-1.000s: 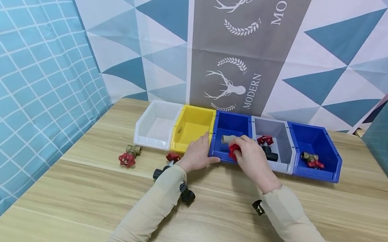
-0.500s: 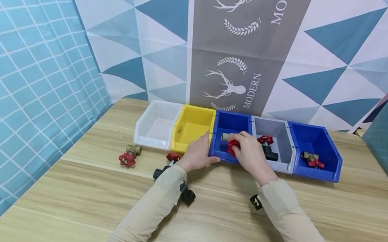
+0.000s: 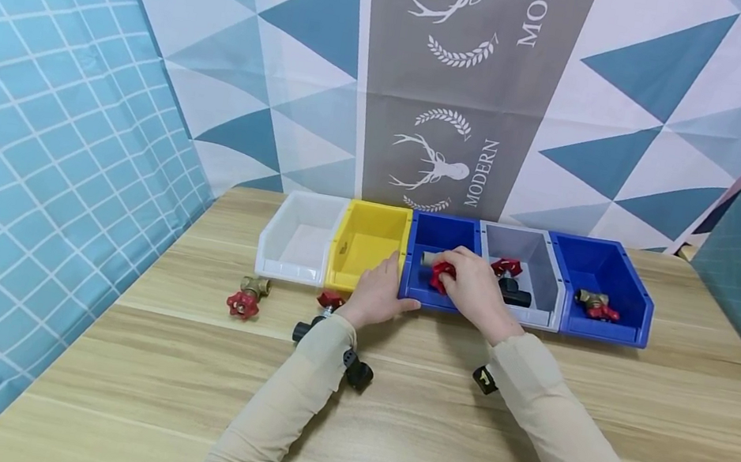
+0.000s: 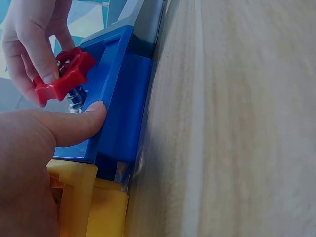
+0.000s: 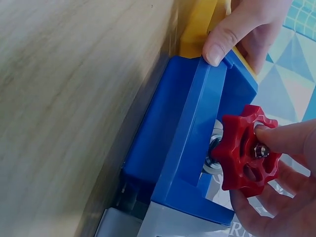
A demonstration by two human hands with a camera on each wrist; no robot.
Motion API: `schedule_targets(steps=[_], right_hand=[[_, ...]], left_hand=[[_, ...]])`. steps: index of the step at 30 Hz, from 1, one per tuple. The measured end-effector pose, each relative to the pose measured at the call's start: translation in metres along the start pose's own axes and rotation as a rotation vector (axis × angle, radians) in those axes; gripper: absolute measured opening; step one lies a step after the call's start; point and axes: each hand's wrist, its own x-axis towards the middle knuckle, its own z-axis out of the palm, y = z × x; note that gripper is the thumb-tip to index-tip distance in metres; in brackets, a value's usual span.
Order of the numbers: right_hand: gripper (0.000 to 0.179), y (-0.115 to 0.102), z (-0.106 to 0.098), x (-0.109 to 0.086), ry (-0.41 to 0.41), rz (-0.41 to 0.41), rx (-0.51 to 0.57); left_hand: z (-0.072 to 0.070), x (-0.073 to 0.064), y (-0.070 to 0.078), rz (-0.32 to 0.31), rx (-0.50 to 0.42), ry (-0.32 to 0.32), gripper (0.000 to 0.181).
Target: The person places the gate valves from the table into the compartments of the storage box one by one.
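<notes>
Red is the wheel of the valve (image 5: 231, 150) which the fingers of the right hand (image 3: 473, 285) grasp; one digit presses close to the hub, and others stay against the edge. Below these fingers, the metal stem goes down behind the front rim of the middle blue bin (image 3: 445, 234); a pale pipe end shows to their left. Whether the valve touches the bottom of this bin, I cannot tell.

To the left of the grasping fingers, the left hand (image 3: 376, 292) has its thumb on the same front rim, while its other fingers are near the side where the yellow bin (image 3: 367, 250) meets the blue one; how much they are bent, I cannot tell.

Just right of the right fingers, a black valve (image 3: 514, 294) with a red wheel lies in the grey bin (image 3: 540, 268). Farther right, a brass valve (image 3: 595, 303) lies in the outer blue bin (image 3: 585, 259). Left of the left fingers stands the white bin (image 3: 304, 241). Nearer to the person than these fingers, a brass-bodied valve (image 3: 247, 296) and a black-bodied valve (image 3: 330, 301), partly hidden by the left arm, lie on the counter (image 3: 168, 384).
</notes>
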Motion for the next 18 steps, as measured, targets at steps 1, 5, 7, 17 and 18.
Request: schedule_targets(steps=[1,5,7,17,18], right_hand=[[0.016,0.000,0.000,0.001,0.000,0.001,-0.002],[0.017,-0.001,0.003,0.004,0.003,0.009,-0.023],[0.017,0.000,0.004,0.005,0.008,0.013,-0.033],[0.016,0.003,0.011,0.010,0.029,0.013,-0.060],[0.016,0.004,0.011,0.010,0.030,0.013,-0.062]], left_hand=[[0.000,0.000,0.000,-0.002,-0.002,0.000,0.096],[0.000,0.000,0.000,-0.006,0.002,0.001,0.096],[0.000,0.001,-0.001,-0.005,0.005,0.001,0.096],[-0.001,-0.001,0.002,0.001,0.028,0.006,0.096],[-0.001,-0.001,0.002,-0.002,0.027,0.004,0.096]])
